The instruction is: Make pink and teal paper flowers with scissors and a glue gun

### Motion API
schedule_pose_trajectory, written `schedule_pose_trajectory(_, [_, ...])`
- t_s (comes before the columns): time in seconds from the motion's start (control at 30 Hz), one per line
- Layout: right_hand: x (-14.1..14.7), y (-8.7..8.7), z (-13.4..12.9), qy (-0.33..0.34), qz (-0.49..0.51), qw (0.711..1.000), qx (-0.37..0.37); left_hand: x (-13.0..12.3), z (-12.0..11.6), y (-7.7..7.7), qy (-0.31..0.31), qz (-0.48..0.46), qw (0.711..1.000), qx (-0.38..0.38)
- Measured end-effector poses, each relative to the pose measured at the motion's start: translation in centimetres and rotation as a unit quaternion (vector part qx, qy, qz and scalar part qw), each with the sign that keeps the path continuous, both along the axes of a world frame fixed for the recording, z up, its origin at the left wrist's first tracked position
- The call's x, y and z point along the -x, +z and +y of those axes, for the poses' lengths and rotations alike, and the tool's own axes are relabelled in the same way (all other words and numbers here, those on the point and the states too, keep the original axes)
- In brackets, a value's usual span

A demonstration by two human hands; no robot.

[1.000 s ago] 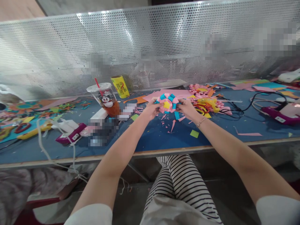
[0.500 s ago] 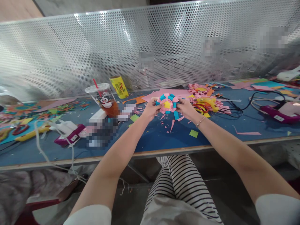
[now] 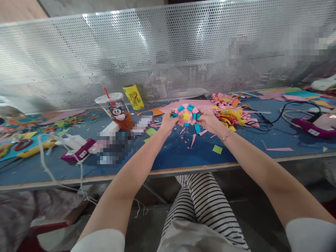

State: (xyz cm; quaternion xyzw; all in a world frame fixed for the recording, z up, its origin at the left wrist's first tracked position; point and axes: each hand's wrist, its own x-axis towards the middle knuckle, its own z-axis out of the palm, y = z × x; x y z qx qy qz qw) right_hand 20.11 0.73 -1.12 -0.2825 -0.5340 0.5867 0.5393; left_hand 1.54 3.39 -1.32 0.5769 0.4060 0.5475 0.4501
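Between my two hands is a round paper flower [image 3: 186,116] with a yellow star at its centre, a pink ring around that, and pink and blue petals outside. My left hand [image 3: 169,121] pinches its left edge, thumb toward the middle. At the right edge, the fingers of my right hand [image 3: 207,120] grip the petals. The flower is held just above the blue tabletop [image 3: 173,154]. Small pink paper scraps [image 3: 185,134] lie under it, and a green paper square [image 3: 217,149] is near my right wrist.
Left of my hands stands a plastic cup [image 3: 118,112] with a red straw, beside a yellow packet [image 3: 134,97]. A yellow glue gun [image 3: 233,115] and pink paper flowers [image 3: 223,99] lie to the right. Purple power strips [image 3: 78,151] with cables sit at both sides. A perforated metal screen [image 3: 105,59] stands behind.
The flower has shifted very slightly left and turned a little in my hands. Both hands keep their hold on its edges.
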Motion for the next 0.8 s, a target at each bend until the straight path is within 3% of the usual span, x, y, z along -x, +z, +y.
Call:
schedule_pose_trajectory(0.4, [-0.3, 0.2, -0.1, 0.022, 0.005, 1.0, -0.013, 0.1, 0.1, 0.0, 0.045, 0.039, 0.997, -0.055])
schedule_pose_trajectory(0.63, [-0.7, -0.4, 0.5, 0.031, 0.005, 0.999, -0.028, -0.3, -1.4, 1.2, 0.036, 0.049, 0.995, -0.084])
schedule_pose_trajectory(0.8, [-0.8, -0.8, 0.8, 0.012, -0.021, 0.998, -0.055, -0.5, -2.1, 1.8, 0.08, 0.067, 0.988, -0.118])
